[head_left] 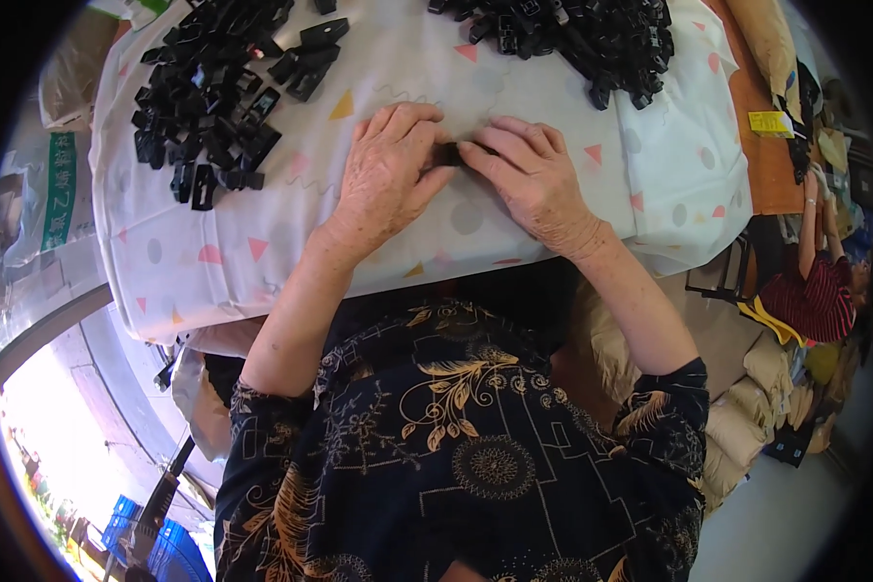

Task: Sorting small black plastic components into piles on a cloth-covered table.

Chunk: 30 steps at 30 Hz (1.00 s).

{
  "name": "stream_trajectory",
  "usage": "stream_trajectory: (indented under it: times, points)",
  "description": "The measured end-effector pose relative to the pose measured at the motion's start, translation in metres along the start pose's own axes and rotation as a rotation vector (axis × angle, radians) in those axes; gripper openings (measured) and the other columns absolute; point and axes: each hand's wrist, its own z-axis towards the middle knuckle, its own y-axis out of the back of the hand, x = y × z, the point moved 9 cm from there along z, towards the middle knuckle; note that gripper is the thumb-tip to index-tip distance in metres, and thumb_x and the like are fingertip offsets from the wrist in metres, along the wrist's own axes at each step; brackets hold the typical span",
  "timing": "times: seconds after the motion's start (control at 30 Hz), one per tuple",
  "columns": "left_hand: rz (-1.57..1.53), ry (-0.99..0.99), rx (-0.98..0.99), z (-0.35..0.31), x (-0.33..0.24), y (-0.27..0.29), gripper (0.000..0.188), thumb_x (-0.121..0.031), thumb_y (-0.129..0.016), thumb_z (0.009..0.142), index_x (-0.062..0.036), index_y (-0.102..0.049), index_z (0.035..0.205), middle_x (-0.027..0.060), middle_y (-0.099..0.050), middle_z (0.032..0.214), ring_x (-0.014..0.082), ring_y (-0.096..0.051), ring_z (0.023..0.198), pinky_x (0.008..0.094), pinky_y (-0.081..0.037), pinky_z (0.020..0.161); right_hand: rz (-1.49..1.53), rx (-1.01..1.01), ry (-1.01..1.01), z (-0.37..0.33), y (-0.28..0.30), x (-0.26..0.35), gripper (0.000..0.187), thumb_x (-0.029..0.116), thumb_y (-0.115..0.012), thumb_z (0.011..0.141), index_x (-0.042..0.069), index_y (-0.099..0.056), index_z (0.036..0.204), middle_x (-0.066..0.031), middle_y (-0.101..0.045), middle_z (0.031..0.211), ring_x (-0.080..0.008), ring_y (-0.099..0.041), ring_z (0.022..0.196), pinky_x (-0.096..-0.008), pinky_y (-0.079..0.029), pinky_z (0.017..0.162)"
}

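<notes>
Between my two hands is a small black plastic part (448, 154), mostly covered by fingers. My left hand (390, 160) grips its left end between thumb and fingers. The fingertips of my right hand (526, 175) close on its right end. Both hands rest low over a white tablecloth (310, 262) printed with coloured triangles and grey dots. Beyond my left hand lies a heap of black plastic parts (213, 116), with a few loose ones at its right side. A second pile of similar black parts (592, 44) sits at the far right.
A brown wooden surface (776, 184) shows past the cloth's right side, with a yellow label (771, 122) near it. Another person in a striped red shirt (807, 301) is at the far right. Tan sacks (747, 417) lie below; blue crates (170, 548) stand at lower left.
</notes>
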Motion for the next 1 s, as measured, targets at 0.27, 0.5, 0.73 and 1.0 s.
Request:
stream_trajectory:
  times: [0.27, 0.5, 0.73, 1.0]
  points:
    - [0.004, -0.044, -0.053, -0.003, -0.002, -0.001, 0.036, -0.018, -0.076, 0.075, -0.0077, -0.061, 0.107, 0.0091, -0.058, 0.118, 0.0302, -0.053, 0.113, 0.0446, -0.041, 0.095, 0.047, 0.080, 0.003, -0.003, 0.001, -0.007, 0.045, 0.004, -0.072, 0.080, 0.007, -0.063, 0.124, -0.0085, -0.061, 0.124, -0.0272, -0.057, 0.118, -0.0392, -0.045, 0.093]
    - [0.312, 0.172, -0.391, -0.002, 0.066, 0.102, 0.023, -0.022, -0.073, 0.081, -0.0076, -0.065, 0.097, 0.0073, -0.064, 0.094, 0.0289, -0.064, 0.089, 0.0400, -0.051, 0.075, 0.161, -0.218, -0.631, -0.048, 0.045, -0.124, 0.024, 0.014, -0.066, 0.093, 0.004, -0.063, 0.115, -0.0151, -0.068, 0.105, -0.0291, -0.066, 0.087, -0.0398, -0.053, 0.073]
    - [0.549, 0.227, -0.115, 0.053, 0.093, 0.097, 0.031, -0.030, -0.073, 0.082, -0.0054, -0.061, 0.095, 0.0111, -0.065, 0.095, 0.0329, -0.065, 0.093, 0.0452, -0.050, 0.075, -0.249, -0.116, -0.780, -0.050, 0.041, -0.166, 0.033, 0.039, -0.065, 0.094, 0.006, -0.068, 0.101, -0.0134, -0.070, 0.088, -0.0337, -0.067, 0.081, -0.0412, -0.052, 0.071]
    - [0.333, 0.132, -0.089, 0.052, 0.039, 0.050, 0.028, -0.028, -0.071, 0.082, -0.0051, -0.056, 0.090, 0.0130, -0.066, 0.085, 0.0345, -0.066, 0.079, 0.0416, -0.052, 0.065, -0.078, -0.162, -0.664, -0.052, 0.031, -0.150, 0.022, 0.022, -0.071, 0.089, 0.007, -0.064, 0.103, -0.0081, -0.067, 0.099, -0.0266, -0.068, 0.082, -0.0368, -0.053, 0.073]
